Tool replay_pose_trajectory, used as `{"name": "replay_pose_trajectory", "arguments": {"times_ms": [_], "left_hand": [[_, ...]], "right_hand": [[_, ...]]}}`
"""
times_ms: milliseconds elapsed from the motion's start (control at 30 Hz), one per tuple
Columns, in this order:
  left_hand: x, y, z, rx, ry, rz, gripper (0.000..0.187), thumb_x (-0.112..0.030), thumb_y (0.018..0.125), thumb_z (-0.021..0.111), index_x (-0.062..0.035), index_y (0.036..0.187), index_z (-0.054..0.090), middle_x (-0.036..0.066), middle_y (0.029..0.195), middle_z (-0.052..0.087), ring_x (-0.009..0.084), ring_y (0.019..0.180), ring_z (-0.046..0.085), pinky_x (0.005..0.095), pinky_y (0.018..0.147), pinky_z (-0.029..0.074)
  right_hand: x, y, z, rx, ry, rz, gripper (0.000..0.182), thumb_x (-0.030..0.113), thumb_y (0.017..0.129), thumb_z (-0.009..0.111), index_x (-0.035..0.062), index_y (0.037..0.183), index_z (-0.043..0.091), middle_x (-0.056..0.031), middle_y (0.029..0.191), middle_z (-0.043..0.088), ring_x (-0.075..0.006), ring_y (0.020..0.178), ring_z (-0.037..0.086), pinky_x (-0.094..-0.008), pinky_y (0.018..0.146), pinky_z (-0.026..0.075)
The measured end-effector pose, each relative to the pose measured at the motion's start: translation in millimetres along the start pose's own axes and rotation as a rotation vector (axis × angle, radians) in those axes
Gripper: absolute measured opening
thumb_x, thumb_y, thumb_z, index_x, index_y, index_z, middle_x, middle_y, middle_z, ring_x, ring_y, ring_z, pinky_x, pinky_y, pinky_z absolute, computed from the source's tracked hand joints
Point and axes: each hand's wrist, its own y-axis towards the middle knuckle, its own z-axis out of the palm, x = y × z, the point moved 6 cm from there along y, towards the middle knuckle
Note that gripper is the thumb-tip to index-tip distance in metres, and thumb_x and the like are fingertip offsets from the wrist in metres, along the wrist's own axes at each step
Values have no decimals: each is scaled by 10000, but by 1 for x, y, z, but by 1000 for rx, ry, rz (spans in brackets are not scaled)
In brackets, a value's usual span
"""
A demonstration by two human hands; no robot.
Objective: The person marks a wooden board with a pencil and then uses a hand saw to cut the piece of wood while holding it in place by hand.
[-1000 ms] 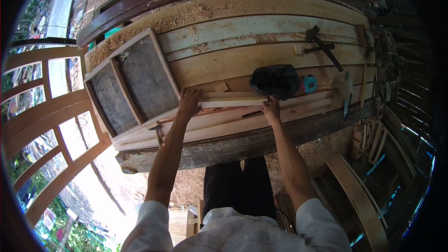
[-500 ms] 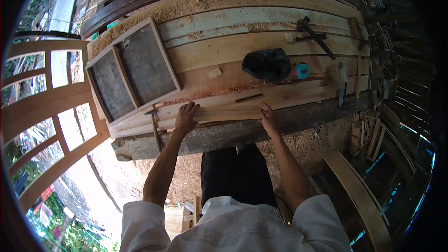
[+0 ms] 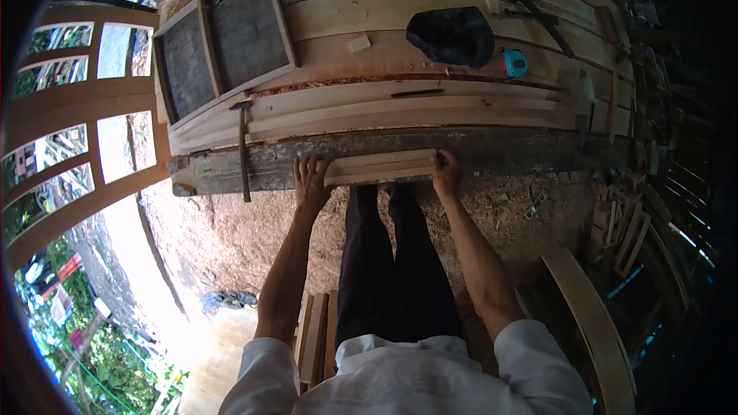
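Note:
Short pale wooden strips (image 3: 380,167), lying side by side, span the gap between my hands at the bench's near edge. My left hand (image 3: 312,179) grips their left end, fingers over the top. At the right end, my right hand (image 3: 446,172) pinches them between thumb and fingers. Behind them runs the dark, weathered front beam (image 3: 530,155) of the bench. A hammer (image 3: 244,150) lies across that beam left of my left hand, its handle hanging over the edge. Beyond my hands, a slim dark pencil-like stick (image 3: 417,93) rests on long pale boards (image 3: 330,111).
A two-panel wooden frame (image 3: 290,27) lies at the bench's left. Farther back are a crumpled black cloth or bag (image 3: 451,36), a teal tape measure (image 3: 515,63) and a dark hammer-like tool (image 3: 542,19). A lattice frame (image 3: 84,100) stands left; wood offcuts (image 3: 615,223) are stacked right.
Both hands have drawn the wooden strips back toward me, off the long boards to the bench's front edge. The camera view has shifted, so the bench sits higher in the picture.

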Motion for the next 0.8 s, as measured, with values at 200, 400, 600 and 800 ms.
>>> {"name": "replay_pose_trajectory", "arguments": {"times_ms": [200, 400, 600, 800], "left_hand": [[22, -32, -15, -361, -295, -232, 562, -50, 751, 621, -32, 1298, 492, 242, 1304, 422, 393, 1205, 409, 530, 1023, 329], [81, -67, 42, -279, -959, -800, 394, -177, 874, 583, 15, 1218, 565, 188, 1145, 632, 275, 1015, 613, 368, 853, 489], [84, -63, 28, -269, -827, -725, 354, -109, 863, 594, 10, 1196, 612, 181, 1096, 669, 270, 1054, 635, 373, 924, 482], [90, -51, 36, -257, -901, -681, 395, -58, 829, 613, 14, 1217, 598, 152, 1119, 669, 232, 1035, 634, 350, 907, 484]], "right_hand": [[5, 3, -12, 31, -25, -67, 292, 69, 941, 510, 20, 1219, 582, -180, 1123, 640, -288, 1029, 622, -386, 865, 494], [-17, 10, 0, 302, 384, -41, 417, -35, 889, 527, -28, 1304, 486, -179, 1225, 586, -251, 1120, 577, -337, 908, 476], [-9, 8, 3, 253, 337, 32, 445, -8, 866, 594, -26, 1302, 504, -163, 1205, 594, -227, 1080, 585, -323, 907, 466], [-7, 4, 2, 218, 250, 10, 418, 10, 856, 627, -30, 1264, 541, -168, 1213, 597, -223, 1110, 576, -323, 926, 460]]}}
